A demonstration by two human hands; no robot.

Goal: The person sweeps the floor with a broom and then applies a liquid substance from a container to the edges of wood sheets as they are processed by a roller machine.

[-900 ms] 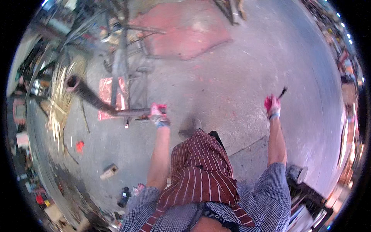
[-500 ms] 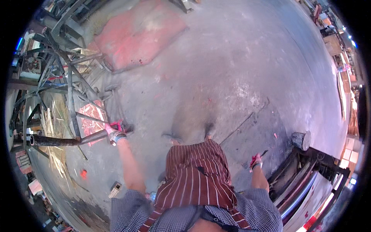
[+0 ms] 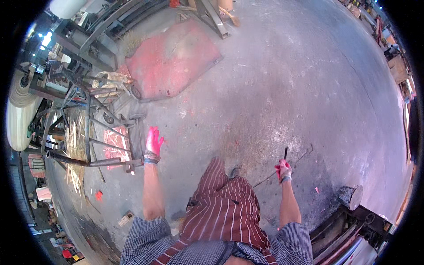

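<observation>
- The left hand (image 3: 154, 140), in a red glove, was spread open with fingers pointing up toward 12 o'clock, holding nothing, just clear of the metal frame.
- That welded steel frame (image 3: 99, 132) stood at 9 o'clock of the left hand, its long dark pipe (image 3: 84, 161) running out toward 8 o'clock; the pipe's near end lay just beside the wrist.
- The right hand (image 3: 283, 170), also red-gloved, was clenched around a thin dark rod (image 3: 285, 153) that stuck up toward 12 o'clock from the fist.
- A striped maroon apron (image 3: 223, 207) hung between the two arms, covering the legs, with one shoe (image 3: 234, 171) peeking out at its top edge.
- On the concrete floor (image 3: 300, 79), a faded red sheet (image 3: 170, 59) lay at 12 o'clock of the left hand, well apart from it.
- Straw (image 3: 78, 145) was bunched behind the frame at 9 o'clock.
- A round metal can (image 3: 351, 196) sat at 4 o'clock of the right hand, near dark machinery (image 3: 349, 229) along the lower right edge.
- A small red scrap (image 3: 99, 194) and a little box (image 3: 126, 217) lay on the floor at 7 o'clock of the left hand.
</observation>
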